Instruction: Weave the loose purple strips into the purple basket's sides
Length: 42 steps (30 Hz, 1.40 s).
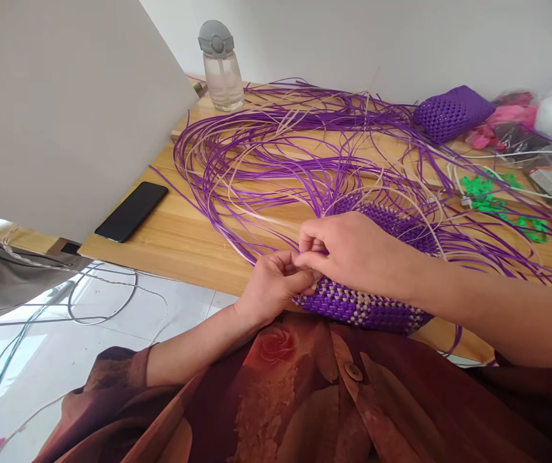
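A half-woven basket (367, 305) of purple and beige strands lies on its side at the table's front edge, against my clothing. Its long loose strands (257, 122) fan out behind it and curl to the left. My left hand (278, 280) pinches at the left rim of the weave, thumb and fingers pressed together. Touching it from above, my right hand (336, 244) bends its fingers into a pinch at the same spot. Whatever strand sits between the fingertips is mostly hidden by the fingers. My right forearm crosses over the basket and covers part of it.
A black phone (132, 211) lies at the table's left edge. At the back stands a water bottle (222, 67) with a grey lid. A finished-looking purple woven piece (452, 114), pink bundles (510, 119), green pieces (486, 193) and white cables are on the right.
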Tool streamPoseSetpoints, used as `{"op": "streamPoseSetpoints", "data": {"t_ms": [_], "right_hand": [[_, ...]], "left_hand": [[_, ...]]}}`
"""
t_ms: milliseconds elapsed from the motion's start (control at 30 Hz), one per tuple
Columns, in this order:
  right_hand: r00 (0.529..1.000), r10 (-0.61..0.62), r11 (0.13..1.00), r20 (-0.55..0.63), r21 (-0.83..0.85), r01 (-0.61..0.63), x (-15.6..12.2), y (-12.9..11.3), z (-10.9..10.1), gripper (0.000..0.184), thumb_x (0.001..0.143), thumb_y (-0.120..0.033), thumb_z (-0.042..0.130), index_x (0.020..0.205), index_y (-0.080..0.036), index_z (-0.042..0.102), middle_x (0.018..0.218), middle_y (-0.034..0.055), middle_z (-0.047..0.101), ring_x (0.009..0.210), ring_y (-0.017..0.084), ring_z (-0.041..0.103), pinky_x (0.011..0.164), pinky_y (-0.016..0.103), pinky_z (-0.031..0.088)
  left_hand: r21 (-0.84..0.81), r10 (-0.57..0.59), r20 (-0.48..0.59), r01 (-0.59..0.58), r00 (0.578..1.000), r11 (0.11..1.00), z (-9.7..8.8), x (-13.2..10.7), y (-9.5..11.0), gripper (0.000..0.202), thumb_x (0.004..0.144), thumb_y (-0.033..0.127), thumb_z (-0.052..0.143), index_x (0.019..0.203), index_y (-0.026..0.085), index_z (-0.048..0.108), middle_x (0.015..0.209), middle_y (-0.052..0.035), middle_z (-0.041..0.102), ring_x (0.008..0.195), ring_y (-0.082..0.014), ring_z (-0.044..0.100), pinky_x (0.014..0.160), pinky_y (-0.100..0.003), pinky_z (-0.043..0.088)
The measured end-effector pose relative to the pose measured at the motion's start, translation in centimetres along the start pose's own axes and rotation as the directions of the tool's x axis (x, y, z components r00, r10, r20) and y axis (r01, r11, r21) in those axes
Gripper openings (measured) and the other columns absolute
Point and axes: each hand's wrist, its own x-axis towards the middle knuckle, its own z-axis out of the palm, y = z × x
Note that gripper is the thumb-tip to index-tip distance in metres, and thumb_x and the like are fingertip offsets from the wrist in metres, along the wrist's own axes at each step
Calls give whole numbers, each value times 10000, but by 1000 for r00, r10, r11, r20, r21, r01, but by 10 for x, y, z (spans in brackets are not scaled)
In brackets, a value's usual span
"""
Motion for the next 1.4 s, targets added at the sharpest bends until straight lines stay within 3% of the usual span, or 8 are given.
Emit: {"op": "streamPoseSetpoints", "data": {"t_ms": [200, 300, 433, 533, 633, 700, 967, 1400], "right_hand": [[923, 85, 958, 374, 225, -180, 24, -22, -29, 375, 880, -457, 577, 636, -174, 596, 592, 10, 565, 537, 114, 462, 536, 286, 329], [972, -82, 798, 221, 599, -69, 41, -42, -58, 451, 935, -535, 523, 659, -179, 544, 642, 2, 523, 596, 110, 480, 579, 258, 399], [983, -183, 504, -17, 857, 109, 59, -44, -77, 261, 1017, -304, 396, 887, -171, 578, 935, 9, 624, 828, 82, 579, 691, 196, 460], [971, -187, 768, 145, 638, 53, 60, -20, -67, 281, 949, -369, 497, 842, -155, 646, 825, 9, 662, 747, 104, 571, 612, 221, 413], [870, -100, 987, 483, 158, 26, 48, 1, -50, 258, 764, -393, 742, 682, -151, 701, 599, 2, 617, 567, 106, 501, 528, 264, 322], [829, -56, 998, 556, 0, 67, 39, 6, -44, 152, 786, -309, 706, 737, -169, 737, 613, -11, 636, 551, 97, 499, 530, 268, 305], [831, -386, 921, 401, 208, 328, 40, 2, -24, 93, 753, -102, 673, 738, -156, 747, 644, -24, 663, 594, 75, 504, 591, 251, 312], [928, -295, 935, 228, 271, 231, 36, 19, -1, 99, 792, -221, 690, 742, -159, 748, 623, -31, 644, 583, 70, 512, 603, 240, 310]], "left_hand": [[83, 51, -4, -51, 999, 995, 0, 1, -1, 185, 680, 243, 815, 692, 120, 677, 614, 2, 659, 525, -91, 577, 528, -204, 478], [76, 2, -14, -1, 1000, 997, 1, 0, -1, 232, 687, 290, 832, 711, 119, 677, 627, -5, 667, 512, -86, 584, 519, -199, 474], [27, -42, -44, 43, 998, 999, 1, -2, 0, 264, 654, 290, 861, 709, 124, 662, 615, 2, 665, 511, -83, 591, 526, -193, 478], [-3, -57, -39, 57, 998, 998, 0, -2, -1, 272, 647, 292, 866, 710, 123, 662, 608, 7, 654, 513, -77, 578, 530, -190, 471], [0, -55, -21, 55, 998, 999, 0, 0, -2, 254, 656, 287, 860, 707, 124, 671, 609, 17, 640, 517, -66, 556, 535, -185, 456], [5, -53, -11, 53, 999, 999, 0, 1, -2, 240, 660, 282, 856, 709, 131, 676, 618, 23, 635, 518, -61, 544, 536, -186, 444], [117, -33, -56, 40, 998, 992, 2, -3, -1, 207, 679, 313, 832, 719, 153, 706, 633, 11, 626, 561, -99, 521, 545, -229, 423], [-226, -108, -5, 105, 994, 968, -2, -2, -3, 192, 686, 269, 848, 734, 134, 719, 663, -6, 659, 576, -85, 585, 578, -203, 517]]}}
